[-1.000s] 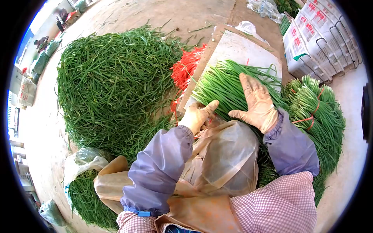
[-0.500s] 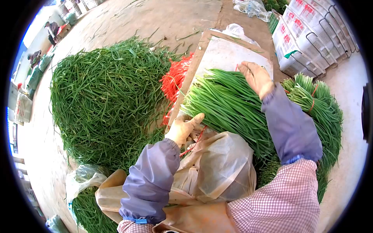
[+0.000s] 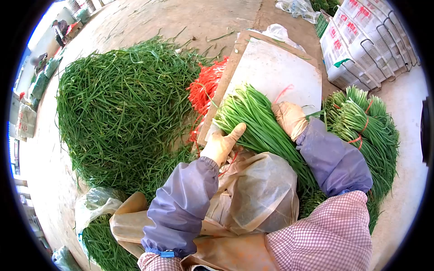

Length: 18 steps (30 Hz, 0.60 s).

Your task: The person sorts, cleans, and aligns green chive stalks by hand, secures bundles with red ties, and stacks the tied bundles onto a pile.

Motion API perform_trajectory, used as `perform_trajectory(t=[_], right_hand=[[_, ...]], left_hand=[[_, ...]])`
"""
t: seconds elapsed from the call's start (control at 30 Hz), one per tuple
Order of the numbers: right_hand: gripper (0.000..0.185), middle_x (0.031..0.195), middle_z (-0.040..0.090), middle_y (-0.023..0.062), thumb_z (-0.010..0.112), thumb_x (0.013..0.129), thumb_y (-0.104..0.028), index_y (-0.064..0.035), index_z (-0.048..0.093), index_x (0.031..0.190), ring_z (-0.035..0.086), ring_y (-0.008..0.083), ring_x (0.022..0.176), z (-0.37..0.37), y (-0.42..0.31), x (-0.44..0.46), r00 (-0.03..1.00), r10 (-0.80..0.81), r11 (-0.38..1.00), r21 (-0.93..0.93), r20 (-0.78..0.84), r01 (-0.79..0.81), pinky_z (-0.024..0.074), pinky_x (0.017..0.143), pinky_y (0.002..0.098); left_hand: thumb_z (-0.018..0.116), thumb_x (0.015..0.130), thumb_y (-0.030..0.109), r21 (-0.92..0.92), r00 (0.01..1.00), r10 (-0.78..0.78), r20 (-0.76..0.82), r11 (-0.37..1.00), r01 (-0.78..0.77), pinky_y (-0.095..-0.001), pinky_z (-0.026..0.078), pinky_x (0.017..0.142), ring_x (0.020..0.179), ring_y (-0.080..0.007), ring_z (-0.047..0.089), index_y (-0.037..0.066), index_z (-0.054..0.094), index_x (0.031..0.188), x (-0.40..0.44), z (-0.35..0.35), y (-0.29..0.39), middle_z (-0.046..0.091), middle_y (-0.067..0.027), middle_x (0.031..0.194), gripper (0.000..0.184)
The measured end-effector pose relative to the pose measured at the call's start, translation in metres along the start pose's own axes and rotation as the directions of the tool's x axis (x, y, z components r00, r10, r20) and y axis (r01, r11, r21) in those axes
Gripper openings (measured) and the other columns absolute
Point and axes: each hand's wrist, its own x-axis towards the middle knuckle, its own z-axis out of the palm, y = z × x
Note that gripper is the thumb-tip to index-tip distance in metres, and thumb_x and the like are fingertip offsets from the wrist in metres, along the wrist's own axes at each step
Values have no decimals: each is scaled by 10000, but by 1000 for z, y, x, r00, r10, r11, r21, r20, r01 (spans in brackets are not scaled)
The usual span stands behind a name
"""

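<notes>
A bunch of long green chives (image 3: 260,115) lies across the white board, pale ends toward the upper left and leaves trailing down to the right. My left hand (image 3: 221,145), gloved, grips the bunch's near left side, thumb on top and fingers partly hidden. The gloved right hand (image 3: 289,119) is closed against the bunch's far right side, its fingertips hidden. One end of a red tie (image 3: 284,92) sticks up beside the right hand. Below the left hand another red strand (image 3: 229,162) hangs over the plastic covering.
A large heap of loose chives (image 3: 126,117) is at left. Red ties (image 3: 208,86) are piled beside the white board (image 3: 275,67). Tied chive bunches (image 3: 361,122) lie at right, below stacked white crates (image 3: 361,45). A plastic apron (image 3: 262,194) covers my lap.
My right hand has moved down and toward the left hand, and the spread of chives is now gathered into a narrower bunch. The left hand has shifted slightly right.
</notes>
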Motion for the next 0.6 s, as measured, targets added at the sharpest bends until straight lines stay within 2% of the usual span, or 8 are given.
perform_trajectory(t=[0.17,0.23,0.27,0.33,0.37,0.4,0.5,0.6], right_hand=[[546,904,667,263,416,985,-475,19,639,1048,650,397,889,-8,22,22,993,1,998,69,121,-9,493,804,455],[589,961,682,234,447,976,-512,35,621,1109,651,364,949,-13,20,15,997,48,902,426,60,-69,482,846,440],[616,989,689,219,462,971,-531,43,612,1140,652,348,979,-13,20,14,996,79,806,586,38,-86,477,868,433],[696,1148,649,210,493,947,-572,56,563,1238,593,328,1116,-1,27,13,999,22,802,596,23,-31,433,962,400],[706,1175,633,221,489,947,-576,55,549,1258,580,336,1133,-1,19,4,1000,-14,830,557,-17,21,424,977,395],[716,1202,617,233,485,946,-580,53,534,1277,567,345,1150,-2,10,-4,997,-52,855,514,-53,72,416,993,390],[703,1229,582,265,491,943,-565,14,493,1340,543,390,1151,-3,-4,-13,998,-29,940,339,-64,49,406,1006,403],[630,1184,596,264,489,953,-516,-13,507,1332,556,413,1086,7,-5,-16,985,-37,971,226,-171,76,428,960,440]], left_hand=[[693,822,569,99,993,-113,27,989,110,-272,438,440,488,-123,555,-46,629,1071,-20,-35,11,706,-127,810,667],[715,831,490,250,953,190,-235,959,-130,-298,506,597,640,-172,619,-27,628,1087,-19,-46,10,695,-131,869,583],[729,829,450,394,823,426,-377,877,-273,-314,523,661,707,-190,636,-14,630,1090,-17,-48,10,687,-130,889,542],[744,846,296,451,727,578,-371,796,-403,-280,513,755,825,-143,631,0,628,1107,-14,-45,27,683,-105,975,412],[778,782,318,508,614,709,-347,693,-512,-358,516,823,906,-261,651,12,633,1075,-4,-42,32,665,-144,974,448],[762,806,271,600,563,793,-234,573,-558,-323,485,895,1002,-211,630,24,622,1183,4,-42,40,675,-127,1046,472],[731,812,306,538,797,595,-105,708,-457,-322,476,903,1008,-218,634,3,624,1168,15,-30,64,679,-124,1036,480],[715,817,265,405,890,454,-43,822,-400,-306,484,873,966,-200,647,18,625,1172,25,-25,73,685,-115,1022,442]])
